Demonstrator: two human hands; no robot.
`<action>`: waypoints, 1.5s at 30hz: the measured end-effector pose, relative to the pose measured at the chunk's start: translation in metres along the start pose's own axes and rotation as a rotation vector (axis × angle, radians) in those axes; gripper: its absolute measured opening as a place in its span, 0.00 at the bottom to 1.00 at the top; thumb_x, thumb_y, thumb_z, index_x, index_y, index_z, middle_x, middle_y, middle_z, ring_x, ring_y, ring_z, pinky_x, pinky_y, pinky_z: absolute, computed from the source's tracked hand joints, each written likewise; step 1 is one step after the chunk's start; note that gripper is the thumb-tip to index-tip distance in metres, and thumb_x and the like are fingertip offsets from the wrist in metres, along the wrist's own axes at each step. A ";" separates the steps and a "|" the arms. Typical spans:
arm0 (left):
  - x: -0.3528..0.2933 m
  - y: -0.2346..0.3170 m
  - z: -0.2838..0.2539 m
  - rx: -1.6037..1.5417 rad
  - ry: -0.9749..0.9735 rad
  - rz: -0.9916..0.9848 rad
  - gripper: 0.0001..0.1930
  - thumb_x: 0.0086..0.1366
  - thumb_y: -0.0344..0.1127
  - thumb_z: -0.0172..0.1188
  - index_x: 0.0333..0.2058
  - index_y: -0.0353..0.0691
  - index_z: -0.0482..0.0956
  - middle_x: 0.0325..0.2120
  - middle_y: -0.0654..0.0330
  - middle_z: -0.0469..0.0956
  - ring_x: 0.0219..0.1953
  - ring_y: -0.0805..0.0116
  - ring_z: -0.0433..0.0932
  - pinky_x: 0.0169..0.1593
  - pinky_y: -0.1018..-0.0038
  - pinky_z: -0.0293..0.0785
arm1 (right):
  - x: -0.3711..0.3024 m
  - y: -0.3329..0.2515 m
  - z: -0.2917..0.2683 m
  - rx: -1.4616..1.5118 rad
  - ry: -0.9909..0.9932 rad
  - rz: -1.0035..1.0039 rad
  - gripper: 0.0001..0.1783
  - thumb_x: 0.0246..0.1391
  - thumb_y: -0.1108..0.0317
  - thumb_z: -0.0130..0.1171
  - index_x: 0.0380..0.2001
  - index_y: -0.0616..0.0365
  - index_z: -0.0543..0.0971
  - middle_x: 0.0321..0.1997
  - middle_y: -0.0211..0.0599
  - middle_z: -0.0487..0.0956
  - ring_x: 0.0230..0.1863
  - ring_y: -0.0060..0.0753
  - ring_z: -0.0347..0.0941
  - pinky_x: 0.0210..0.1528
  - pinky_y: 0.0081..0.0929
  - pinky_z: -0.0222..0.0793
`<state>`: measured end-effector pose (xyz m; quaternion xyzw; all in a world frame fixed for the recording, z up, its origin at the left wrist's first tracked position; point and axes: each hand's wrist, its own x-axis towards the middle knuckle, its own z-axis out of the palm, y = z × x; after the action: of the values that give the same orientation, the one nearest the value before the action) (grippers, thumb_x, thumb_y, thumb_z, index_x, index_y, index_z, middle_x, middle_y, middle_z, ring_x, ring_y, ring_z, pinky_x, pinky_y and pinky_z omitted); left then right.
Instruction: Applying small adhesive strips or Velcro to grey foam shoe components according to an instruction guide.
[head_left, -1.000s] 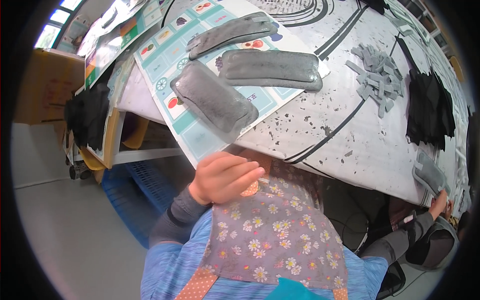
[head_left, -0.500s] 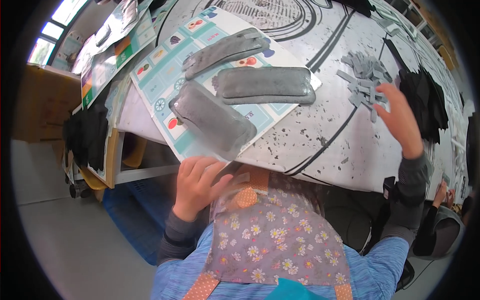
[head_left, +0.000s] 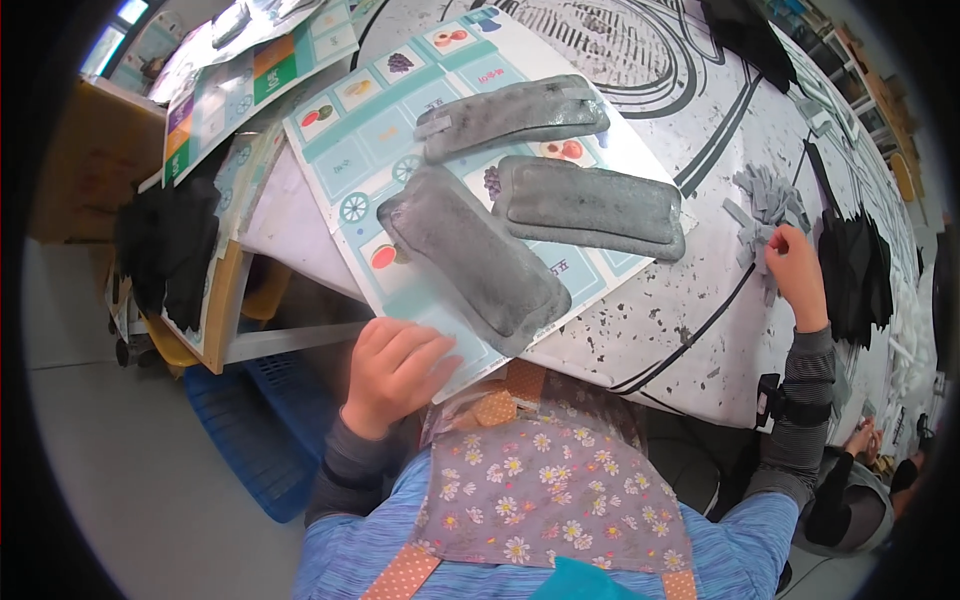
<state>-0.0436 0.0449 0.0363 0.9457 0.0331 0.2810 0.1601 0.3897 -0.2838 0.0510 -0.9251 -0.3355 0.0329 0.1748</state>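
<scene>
Three grey oblong pads lie on a printed board: an upper pad [head_left: 515, 117] with a small light grey strip [head_left: 433, 127] on its left end, a right pad [head_left: 595, 208], and a tilted near pad [head_left: 475, 260]. My left hand [head_left: 395, 372] rests at the near left edge of the board [head_left: 440, 335], its fingers extended and loosely side by side. Over at the right, my right hand [head_left: 798, 278] pinches thumb and forefinger together at the near edge of a pile of short grey strips [head_left: 772, 195]. Whatever lies between those fingertips is hidden.
Black cloth pieces [head_left: 855, 275] are heaped right of the strips. More printed boards [head_left: 250, 85] and black cloth [head_left: 165, 245] are at the left. A blue plastic crate [head_left: 245, 435] stands below the table [head_left: 640, 340]. Another person's hands [head_left: 865, 440] show at the far right.
My right hand has come down to the strip pile and closed its fingertips. My left hand's fingers have drawn together at the board. The table scene has shifted right and slightly down in view.
</scene>
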 end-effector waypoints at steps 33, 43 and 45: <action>0.129 0.059 0.009 -1.280 -0.584 -0.847 0.18 0.70 0.23 0.53 0.57 0.30 0.72 0.43 0.52 0.81 0.40 0.69 0.83 0.44 0.77 0.81 | -0.072 -0.231 0.007 0.971 -0.282 -0.219 0.10 0.55 0.80 0.60 0.41 0.62 0.77 0.36 0.35 0.80 0.34 0.25 0.78 0.37 0.22 0.74; 0.121 0.058 0.005 -1.041 -0.479 -0.521 0.13 0.61 0.24 0.65 0.45 0.30 0.80 0.37 0.58 0.83 0.35 0.74 0.81 0.41 0.78 0.77 | -0.084 -0.225 0.009 0.881 -0.332 -0.202 0.10 0.54 0.75 0.63 0.40 0.60 0.78 0.33 0.39 0.80 0.32 0.34 0.78 0.34 0.27 0.72; 0.123 0.060 0.003 -0.973 -0.485 -0.518 0.09 0.59 0.23 0.66 0.40 0.33 0.84 0.33 0.59 0.84 0.33 0.75 0.81 0.39 0.78 0.75 | -0.087 -0.225 0.010 0.776 -0.300 -0.350 0.08 0.54 0.79 0.63 0.38 0.62 0.79 0.34 0.36 0.81 0.31 0.26 0.77 0.32 0.24 0.72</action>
<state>0.0597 0.0061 0.1172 0.7622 0.0925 -0.0080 0.6406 0.1838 -0.1750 0.1142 -0.7054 -0.4713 0.2600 0.4613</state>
